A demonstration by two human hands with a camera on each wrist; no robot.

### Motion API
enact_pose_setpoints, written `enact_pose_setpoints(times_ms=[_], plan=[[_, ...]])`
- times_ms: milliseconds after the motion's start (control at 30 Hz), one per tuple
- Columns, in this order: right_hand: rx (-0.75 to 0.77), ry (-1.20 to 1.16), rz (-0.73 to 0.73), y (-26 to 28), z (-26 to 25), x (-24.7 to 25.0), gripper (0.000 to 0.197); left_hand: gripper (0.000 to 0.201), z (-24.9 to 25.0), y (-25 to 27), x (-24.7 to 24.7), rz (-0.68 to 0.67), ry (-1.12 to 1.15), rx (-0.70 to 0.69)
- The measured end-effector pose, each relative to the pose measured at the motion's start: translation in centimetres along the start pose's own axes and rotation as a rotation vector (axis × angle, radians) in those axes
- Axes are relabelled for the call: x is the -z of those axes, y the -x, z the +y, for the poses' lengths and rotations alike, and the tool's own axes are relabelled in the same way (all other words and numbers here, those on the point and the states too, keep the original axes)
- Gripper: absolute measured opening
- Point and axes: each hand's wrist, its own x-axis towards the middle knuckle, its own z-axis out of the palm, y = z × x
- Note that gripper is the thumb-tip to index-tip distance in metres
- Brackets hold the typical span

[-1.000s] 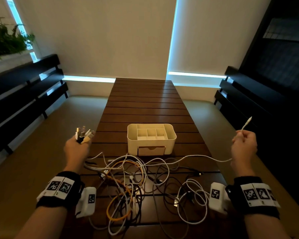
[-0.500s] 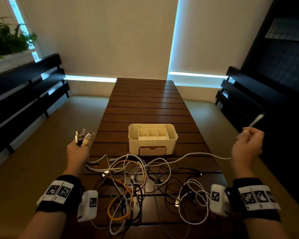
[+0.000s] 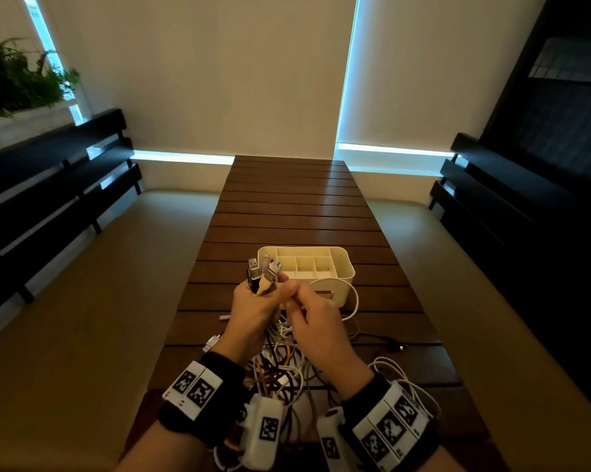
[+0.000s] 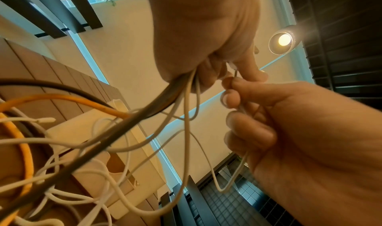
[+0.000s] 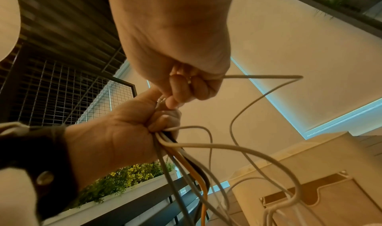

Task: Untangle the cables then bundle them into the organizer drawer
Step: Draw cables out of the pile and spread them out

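While our two hands meet just above the near part of the wooden table (image 3: 287,206), our left hand (image 3: 253,308) is curled tight around a bunch of cables (image 4: 175,89), and their plug ends (image 3: 261,272) stick up out of our fist. The bunch has white, black and orange cables in it, and they hang down from our fist to the messy pile of cables (image 3: 280,366) on the table near us. Our right hand (image 3: 316,321) touches the left one, and its fingers (image 4: 244,85) are closed around one thin white cable (image 5: 262,77), pinching its end right beside the left thumb. This white cable loops out to the right and comes back down by the organizer. The white organizer (image 3: 341,267) sits on the table just past our hands, a little to the right. Its top has small open boxes, and its drawer (image 5: 322,201) in the near side looks closed. One white plug (image 3: 224,317) lies on the table left of our hands.
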Motion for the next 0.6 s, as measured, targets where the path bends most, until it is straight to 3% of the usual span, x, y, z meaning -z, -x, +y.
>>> enact_pose_setpoints(times_ms=[167,233,333,467,600], plan=[[0.038,0.060,0.026,0.1,-0.2,-0.1,0.015,0.006,-0.2,-0.2,-0.2,0.033,0.027,0.011],[0.047,0.133,0.005,0.1,-0.3,0.2,0.016,0.016,-0.1,-0.2,-0.3,0.035,0.041,0.027],[0.030,0.317,-0.152,0.2,0.0,1.4,0.027,0.031,0.9,-0.4,0.6,0.036,0.069,0.034],[-0.156,0.505,-0.348,0.3,3.1,5.0,0.025,0.033,5.4,-1.4,3.4,0.240,0.229,-0.106],[-0.381,0.465,-0.121,-0.1,7.7,9.9,0.031,0.041,8.9,-2.1,7.2,0.359,0.238,-0.267]])
